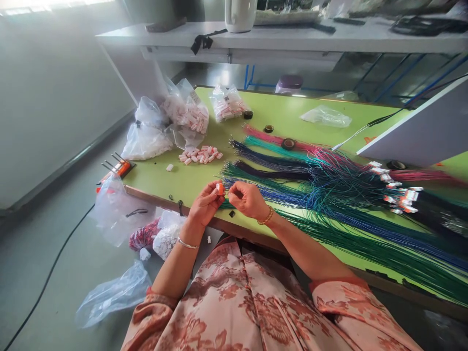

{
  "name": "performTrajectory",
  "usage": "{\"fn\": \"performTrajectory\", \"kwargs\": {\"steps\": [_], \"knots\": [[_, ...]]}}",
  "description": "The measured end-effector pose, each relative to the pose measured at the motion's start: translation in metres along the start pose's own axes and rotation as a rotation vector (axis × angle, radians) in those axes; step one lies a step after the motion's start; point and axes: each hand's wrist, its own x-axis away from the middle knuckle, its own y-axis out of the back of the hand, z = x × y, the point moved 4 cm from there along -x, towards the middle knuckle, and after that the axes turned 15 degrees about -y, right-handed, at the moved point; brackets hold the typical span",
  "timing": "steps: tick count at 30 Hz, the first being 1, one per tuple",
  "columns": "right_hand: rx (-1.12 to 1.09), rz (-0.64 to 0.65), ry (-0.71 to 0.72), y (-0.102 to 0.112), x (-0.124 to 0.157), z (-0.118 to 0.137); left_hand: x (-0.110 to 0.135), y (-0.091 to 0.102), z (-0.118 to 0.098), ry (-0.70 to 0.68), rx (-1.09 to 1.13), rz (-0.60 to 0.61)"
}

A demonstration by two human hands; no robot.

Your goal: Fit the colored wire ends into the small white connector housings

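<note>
We grasp an orange-and-white connector housing between the thumb and fingers of our left hand, near the front edge of the green tabletop. We position our right hand just beside it, fingers curled inward; we cannot tell whether they grip a wire. To the right, we have bundled wires. Beyond our left hand, we locate loose pink-and-white housings before a filled clear plastic bag.
</note>
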Motion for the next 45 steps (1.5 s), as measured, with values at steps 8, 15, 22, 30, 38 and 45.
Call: {"fn": "performTrajectory", "kwargs": {"steps": [8,15,22,30,38,45], "knots": [[-0.014,-0.003,-0.009,0.0,0.003,-0.003,0.001,-0.007,-0.002,0.016,0.097,-0.014],[-0.024,-0.043,0.047,0.003,0.004,-0.001,0.002,-0.005,-0.001,0.024,0.103,-0.02],[-0.009,-0.019,0.078,0.002,0.003,-0.004,0.002,-0.005,-0.003,0.034,0.062,-0.012],[0.08,-0.035,0.122,0.003,0.004,-0.001,0.002,-0.005,-0.004,0.008,-0.027,-0.011],[0.121,-0.058,0.144,-0.011,0.005,-0.013,0.011,-0.01,0.005,-0.095,-0.23,-0.122],[0.117,-0.029,0.159,-0.014,0.006,-0.015,0.013,-0.005,0.005,-0.09,-0.177,-0.158]]}}
